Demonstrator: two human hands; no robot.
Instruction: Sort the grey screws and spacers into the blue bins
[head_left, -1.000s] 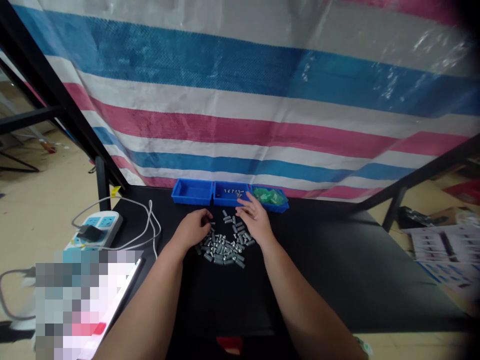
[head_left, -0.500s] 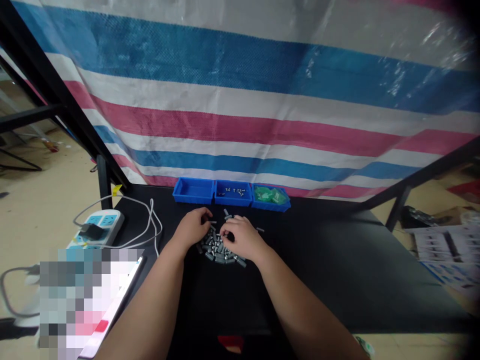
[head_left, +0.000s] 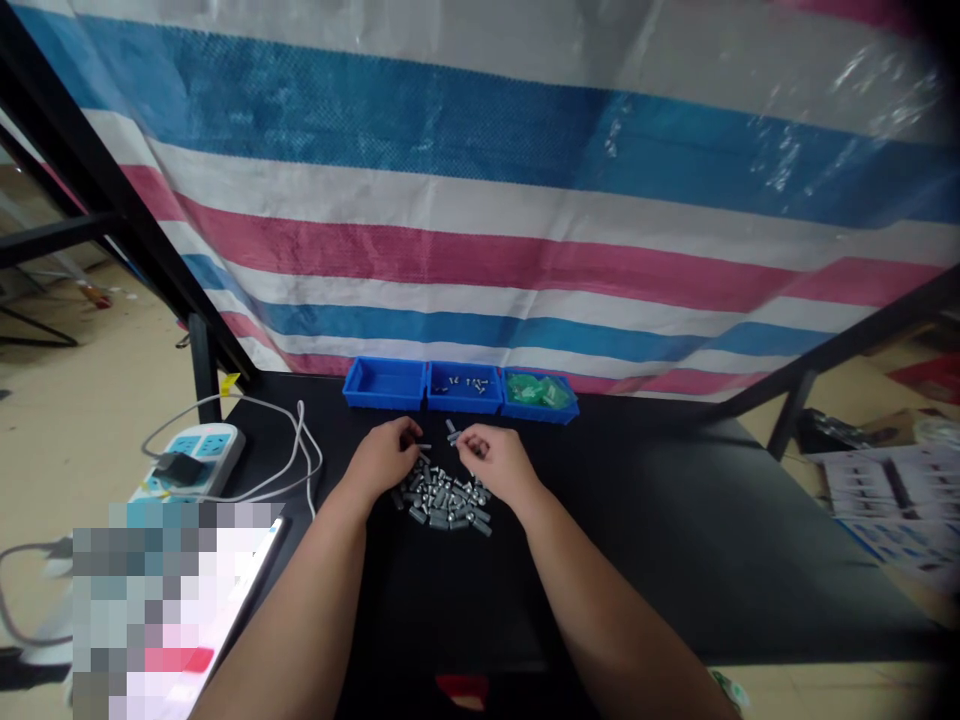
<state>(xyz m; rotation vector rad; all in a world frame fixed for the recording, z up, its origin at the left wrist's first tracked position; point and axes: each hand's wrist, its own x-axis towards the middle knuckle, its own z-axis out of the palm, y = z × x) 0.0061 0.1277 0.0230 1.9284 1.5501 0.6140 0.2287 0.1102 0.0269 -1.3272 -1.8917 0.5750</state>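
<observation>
Steel bolts (head_left: 442, 503) lie by left hand (head_left: 382, 462) and right hand (head_left: 499, 462); grips hidden, unclear.

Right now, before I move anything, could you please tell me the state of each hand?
Left hand: closed, apparently pinching a small metal bolt.
Right hand: closed, apparently pinching another small metal bolt.

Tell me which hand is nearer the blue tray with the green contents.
Right. The right hand is in front of and left of the blue tray; the left hand is farther left, past the middle tray.
</observation>
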